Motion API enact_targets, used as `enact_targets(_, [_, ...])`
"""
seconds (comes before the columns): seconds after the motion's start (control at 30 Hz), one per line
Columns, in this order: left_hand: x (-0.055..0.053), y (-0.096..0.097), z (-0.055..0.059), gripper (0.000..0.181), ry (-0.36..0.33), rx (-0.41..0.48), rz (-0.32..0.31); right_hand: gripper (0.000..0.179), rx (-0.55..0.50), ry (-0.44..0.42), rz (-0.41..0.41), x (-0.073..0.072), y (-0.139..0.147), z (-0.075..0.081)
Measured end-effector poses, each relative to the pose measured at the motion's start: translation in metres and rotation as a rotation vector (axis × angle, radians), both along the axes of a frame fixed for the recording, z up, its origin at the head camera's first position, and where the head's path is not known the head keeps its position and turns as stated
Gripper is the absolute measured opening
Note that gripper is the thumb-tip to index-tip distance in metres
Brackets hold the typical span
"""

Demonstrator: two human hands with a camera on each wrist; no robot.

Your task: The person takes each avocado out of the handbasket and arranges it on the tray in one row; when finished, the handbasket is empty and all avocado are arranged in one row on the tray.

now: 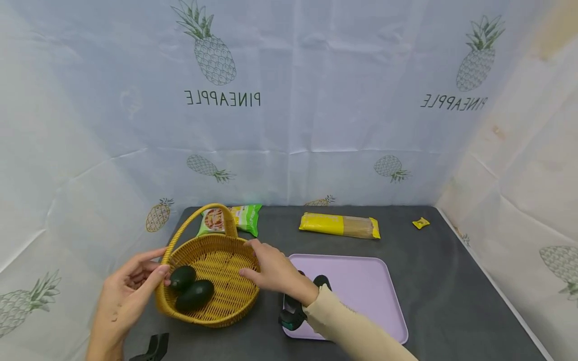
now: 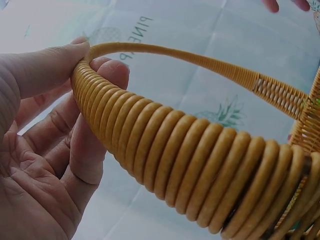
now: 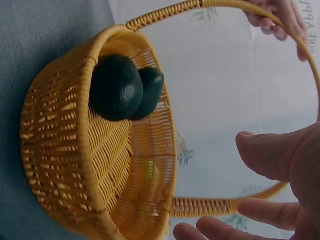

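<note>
A yellow wicker basket (image 1: 226, 281) with a tall arched handle (image 1: 180, 233) stands on the left of the dark table. Two dark green avocados (image 1: 195, 295) lie in it against the left wall, side by side in the right wrist view too. On the handle's left side, my left hand (image 1: 128, 291) pinches the wrapped cane between thumb and fingers, as the left wrist view shows close up (image 2: 55, 125). My right hand (image 1: 280, 268) is over the basket's right rim, thumb and fingers spread, holding nothing. In the right wrist view its fingers (image 3: 270, 212) overlap the far part of the handle.
A lavender tray (image 1: 361, 291) lies right of the basket, partly under my right forearm. Behind are a green snack bag (image 1: 248, 219), a yellow pack of noodles (image 1: 338, 225) and a small yellow packet (image 1: 421, 223). Pineapple-print cloth (image 1: 316, 125) walls in the table.
</note>
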State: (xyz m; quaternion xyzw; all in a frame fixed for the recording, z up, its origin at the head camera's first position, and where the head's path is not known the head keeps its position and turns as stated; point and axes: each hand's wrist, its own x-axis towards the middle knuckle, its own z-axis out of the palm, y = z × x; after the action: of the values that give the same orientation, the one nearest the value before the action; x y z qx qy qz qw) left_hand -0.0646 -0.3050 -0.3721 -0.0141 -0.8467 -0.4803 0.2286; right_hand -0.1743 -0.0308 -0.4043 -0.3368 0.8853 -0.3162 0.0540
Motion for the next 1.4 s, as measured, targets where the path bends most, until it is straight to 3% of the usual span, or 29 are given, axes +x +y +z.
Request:
enact_targets(0.27, [0.000, 0.001, 0.000, 0.036, -0.025, 0.022, 0.002, 0.060, 0.043, -0.022, 0.033, 0.002, -0.027, -0.008])
enact_targets(0.6, [0.000, 0.001, -0.001, 0.036, -0.005, 0.016, 0.006, 0.063, 0.111, -0.045, 0.119, 0.003, -0.056, -0.020])
enact_targets(0.93, [0.000, 0.001, 0.000, 0.036, 0.003, -0.001, 0.012, 0.062, 0.223, -0.060, 0.126, 0.001, -0.081, -0.026])
enact_targets(1.4, [0.001, 0.002, 0.000, 0.035, -0.015, 0.005, 0.018, 0.049, 0.377, -0.037, 0.346, -0.014, -0.107, -0.027])
